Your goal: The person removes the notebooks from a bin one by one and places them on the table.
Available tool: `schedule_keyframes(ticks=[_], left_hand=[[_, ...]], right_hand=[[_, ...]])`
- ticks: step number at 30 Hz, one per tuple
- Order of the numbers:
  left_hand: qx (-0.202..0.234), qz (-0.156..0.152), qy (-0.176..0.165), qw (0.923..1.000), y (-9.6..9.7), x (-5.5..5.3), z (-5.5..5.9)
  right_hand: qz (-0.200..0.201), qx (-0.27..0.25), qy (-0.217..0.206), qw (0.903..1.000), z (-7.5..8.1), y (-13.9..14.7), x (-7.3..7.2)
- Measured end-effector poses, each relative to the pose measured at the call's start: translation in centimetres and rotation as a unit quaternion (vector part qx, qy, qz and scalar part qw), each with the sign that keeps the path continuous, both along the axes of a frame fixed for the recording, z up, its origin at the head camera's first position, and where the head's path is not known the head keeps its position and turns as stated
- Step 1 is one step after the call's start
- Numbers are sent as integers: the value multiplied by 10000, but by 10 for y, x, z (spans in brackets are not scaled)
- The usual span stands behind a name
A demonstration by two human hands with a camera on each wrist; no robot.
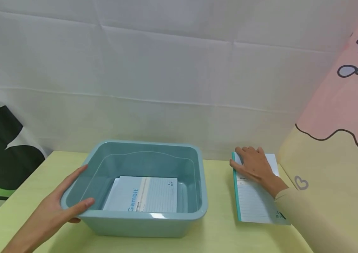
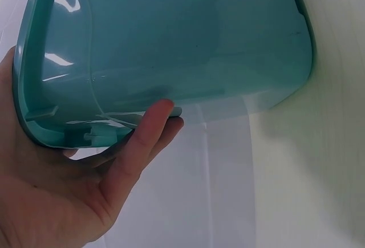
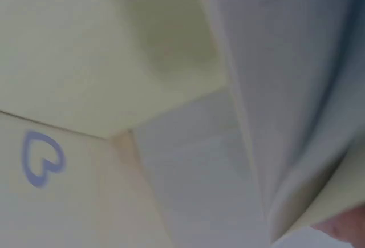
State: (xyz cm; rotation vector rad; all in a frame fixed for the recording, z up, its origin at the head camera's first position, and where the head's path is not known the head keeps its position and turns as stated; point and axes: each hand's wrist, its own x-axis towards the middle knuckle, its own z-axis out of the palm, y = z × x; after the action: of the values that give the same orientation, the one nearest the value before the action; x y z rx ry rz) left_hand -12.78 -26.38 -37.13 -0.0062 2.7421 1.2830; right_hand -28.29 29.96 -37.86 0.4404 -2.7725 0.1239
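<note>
A blue-green plastic basin (image 1: 137, 226) stands on the table, left of centre in the head view. My left hand (image 1: 47, 212) grips its left side, the thumb over the near rim; in the left wrist view its fingers (image 2: 140, 145) lie along the outer wall. Light blue notebooks (image 1: 158, 195) marked "Gambit" lie flat inside the basin. To the right, my right hand (image 1: 256, 167) holds another notebook (image 1: 258, 205) with a teal spine near its far end. Bent pages (image 3: 308, 196) and a bit of a finger (image 3: 345, 225) fill the right wrist view's right side.
The pale yellow table (image 1: 218, 196) meets a white cloth backdrop (image 1: 166, 70) at its far edge. A pink and cream printed cloth (image 1: 340, 168) rises close at the right. At the left hangs a cloth with black and green shapes (image 1: 14, 167).
</note>
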Motion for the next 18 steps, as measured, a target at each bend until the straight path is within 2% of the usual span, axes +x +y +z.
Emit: schedule_keyframes(ticks=[4, 8, 18], left_hand=[[15, -1, 38, 10000, 2, 0, -1], [-3, 6, 42, 10000, 3, 0, -1], [111, 20, 132, 9998, 2, 2, -1]], right_hand=[[-70, -108, -108, 9999, -25, 27, 3], [-44, -181, -264, 9995, -40, 43, 5], [129, -181, -1009, 9946, -48, 49, 0]])
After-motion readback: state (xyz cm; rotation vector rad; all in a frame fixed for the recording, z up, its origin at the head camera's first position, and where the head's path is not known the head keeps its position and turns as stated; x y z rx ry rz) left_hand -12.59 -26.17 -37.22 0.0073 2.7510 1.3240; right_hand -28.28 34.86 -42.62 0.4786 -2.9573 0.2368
